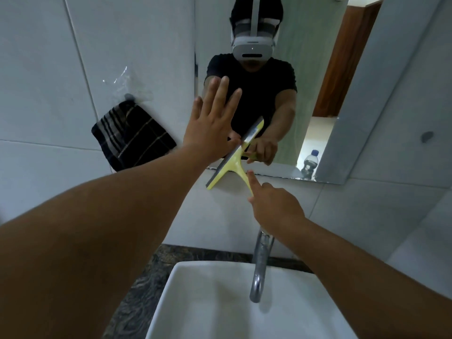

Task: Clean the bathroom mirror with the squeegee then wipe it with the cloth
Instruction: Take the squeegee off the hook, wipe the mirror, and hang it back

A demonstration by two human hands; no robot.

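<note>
Two hands at the mirror [318, 69], left hand [210, 123] flat, fingers straight, right hand [274, 204] gripping squeegee [230, 165], handle mostly hidden, cloth [132, 138] left of mirror.

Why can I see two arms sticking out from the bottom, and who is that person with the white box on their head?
There is only one picture, and it comes from a camera worn on a person's head, looking forward and down. So the two arms are that person's own. The figure ahead is their reflection in the bathroom mirror, and the white box is the headset holding the camera.

The left hand is spread flat, fingers straight, reaching toward the left edge of the glass. The right hand holds the handle of a yellow squeegee, whose blade lies at the mirror's bottom edge.

A dark striped cloth hangs from a hook on the tiled wall, left of the mirror. Below are a white sink and a metal tap.
</note>
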